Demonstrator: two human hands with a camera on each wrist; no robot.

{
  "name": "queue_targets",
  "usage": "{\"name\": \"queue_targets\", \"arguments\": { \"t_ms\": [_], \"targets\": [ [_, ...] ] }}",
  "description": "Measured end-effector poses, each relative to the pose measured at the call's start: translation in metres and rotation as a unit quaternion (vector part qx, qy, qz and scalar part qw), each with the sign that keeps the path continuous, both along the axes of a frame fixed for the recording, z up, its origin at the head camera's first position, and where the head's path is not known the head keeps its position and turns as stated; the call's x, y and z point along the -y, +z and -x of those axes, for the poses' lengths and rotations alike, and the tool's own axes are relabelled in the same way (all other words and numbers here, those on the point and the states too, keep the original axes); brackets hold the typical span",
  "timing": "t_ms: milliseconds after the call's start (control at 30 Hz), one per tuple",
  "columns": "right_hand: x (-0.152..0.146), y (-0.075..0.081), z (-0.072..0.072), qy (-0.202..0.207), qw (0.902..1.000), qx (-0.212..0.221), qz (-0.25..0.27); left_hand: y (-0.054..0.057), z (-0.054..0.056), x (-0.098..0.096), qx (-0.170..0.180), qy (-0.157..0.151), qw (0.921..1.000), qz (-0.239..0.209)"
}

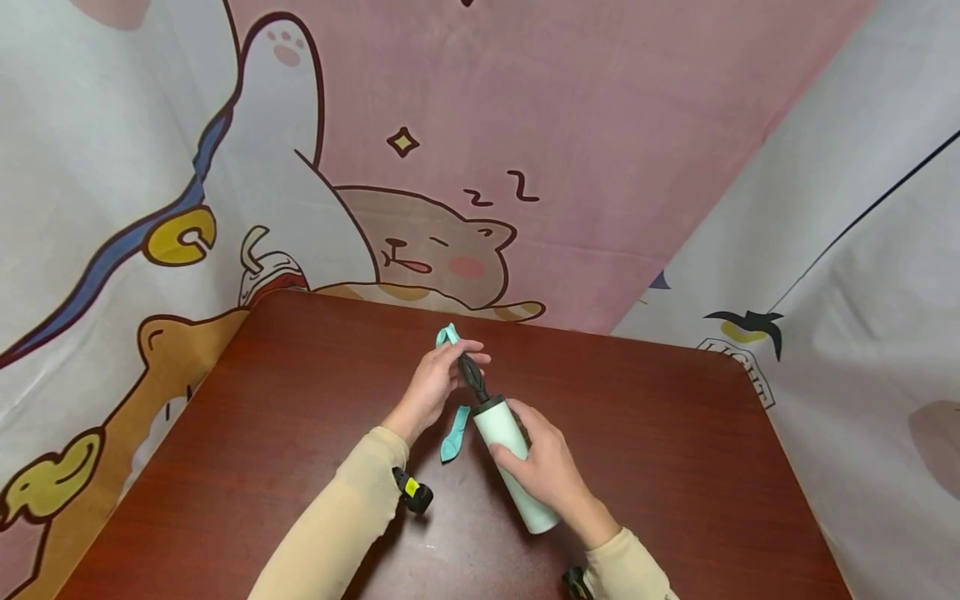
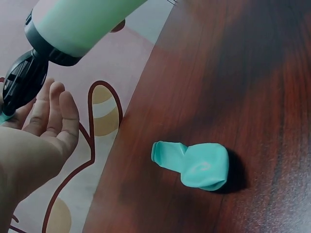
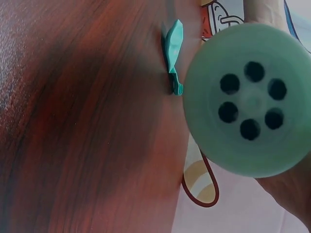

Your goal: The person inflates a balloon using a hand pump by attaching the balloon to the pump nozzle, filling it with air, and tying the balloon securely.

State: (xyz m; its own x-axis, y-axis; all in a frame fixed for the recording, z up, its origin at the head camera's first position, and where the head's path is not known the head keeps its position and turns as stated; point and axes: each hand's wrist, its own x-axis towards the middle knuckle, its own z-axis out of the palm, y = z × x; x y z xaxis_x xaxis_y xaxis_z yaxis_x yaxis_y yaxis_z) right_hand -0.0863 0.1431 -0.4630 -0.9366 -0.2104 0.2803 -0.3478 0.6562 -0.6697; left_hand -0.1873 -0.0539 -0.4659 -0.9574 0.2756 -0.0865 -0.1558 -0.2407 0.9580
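Note:
A pale green balloon hand pump (image 1: 498,427) slants over the table, gripped round its barrel by my right hand (image 1: 546,460). Its black nozzle (image 1: 472,377) points up and away, toward my left hand (image 1: 435,382). At the nozzle's tip my left hand pinches a limp teal balloon (image 1: 447,335), while its other fingers extend loosely. The fingers partly hide where balloon and nozzle meet. In the right wrist view the pump's round base (image 3: 255,102), pierced with several dark holes, faces the camera. Below the hands, a second uninflated teal balloon (image 2: 204,165) lies on the wood.
The dark reddish-brown table (image 1: 660,450) spreads out on both sides of the hands. Behind its far edge hangs a cartoon-printed cloth (image 1: 570,150), pink and white. A black device (image 1: 414,492) is strapped at the left wrist, over a beige sleeve (image 1: 337,512).

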Motion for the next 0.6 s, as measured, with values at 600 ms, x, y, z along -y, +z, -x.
{"name": "queue_targets", "arguments": {
  "t_ms": [600],
  "targets": [
    [0.0023, -0.0043, 0.0008, 0.000, 0.9999, 0.005, 0.009, -0.0018, 0.0023, -0.0032, 0.070, -0.025, 0.9897, -0.122]
  ]
}}
